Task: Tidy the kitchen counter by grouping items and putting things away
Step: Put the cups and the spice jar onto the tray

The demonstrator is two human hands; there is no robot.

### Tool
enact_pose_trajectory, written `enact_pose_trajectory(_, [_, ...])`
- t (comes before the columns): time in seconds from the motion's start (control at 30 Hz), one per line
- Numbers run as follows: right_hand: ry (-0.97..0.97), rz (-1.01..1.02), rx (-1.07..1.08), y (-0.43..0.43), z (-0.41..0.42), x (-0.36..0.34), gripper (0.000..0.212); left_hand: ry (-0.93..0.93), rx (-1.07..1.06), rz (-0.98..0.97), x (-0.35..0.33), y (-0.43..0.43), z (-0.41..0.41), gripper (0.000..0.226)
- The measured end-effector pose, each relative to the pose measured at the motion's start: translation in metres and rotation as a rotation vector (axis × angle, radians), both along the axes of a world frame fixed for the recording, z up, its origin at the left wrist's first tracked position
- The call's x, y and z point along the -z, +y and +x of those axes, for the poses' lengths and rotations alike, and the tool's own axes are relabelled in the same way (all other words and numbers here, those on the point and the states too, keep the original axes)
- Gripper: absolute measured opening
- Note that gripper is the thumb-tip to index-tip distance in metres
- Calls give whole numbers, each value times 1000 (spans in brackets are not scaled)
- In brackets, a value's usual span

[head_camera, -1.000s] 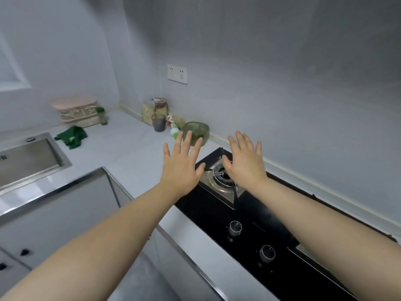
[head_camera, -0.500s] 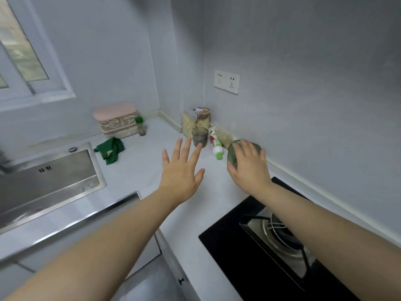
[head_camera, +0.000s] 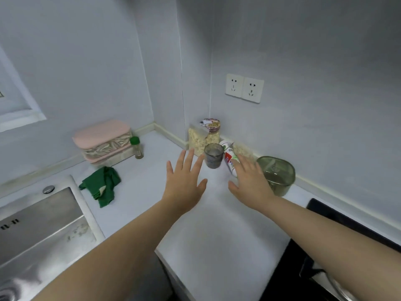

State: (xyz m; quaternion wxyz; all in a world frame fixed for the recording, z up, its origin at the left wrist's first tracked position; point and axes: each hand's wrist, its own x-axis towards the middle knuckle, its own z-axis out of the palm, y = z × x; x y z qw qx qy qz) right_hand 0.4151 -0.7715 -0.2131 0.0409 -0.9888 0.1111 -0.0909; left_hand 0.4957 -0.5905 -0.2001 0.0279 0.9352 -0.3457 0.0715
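- My right hand (head_camera: 249, 183): fingers straight, flat, gripping nothing. The tips overlap the near end of the lying bottle (head_camera: 228, 156); contact, cannot tell.
- The bottle is on its side on the counter (head_camera: 217, 224), between the grey cup (head_camera: 213, 155) and the green container (head_camera: 280, 177). Its long axis runs away from me toward the oat jars (head_camera: 202, 137).
- My left hand (head_camera: 184, 183): spread, empty, just short of the cup.
- The right is nearer; I'd likely wrap across the bottle's width.
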Motion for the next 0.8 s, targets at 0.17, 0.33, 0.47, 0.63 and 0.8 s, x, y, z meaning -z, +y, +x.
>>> enact_pose_trajectory(0.17, [61,19,86,8,65,2,71,11,169,15,9,22,71,65])
enact_pose_trajectory(0.33, [88,30,153,13,111,5,73,36,239,58,20,23,138,65])
enact_pose_trajectory(0.47, [111,6,174,8,132,7,75,44,283,63,32,6,173,69])
enact_pose_trajectory(0.63, [188,27,168,-8,166,5,83,160,330,74,48,-21,203,72])
enact_pose_trajectory(0.8, [344,85,181,-33,217,16,88,222,349,60,67,-47,238,71])
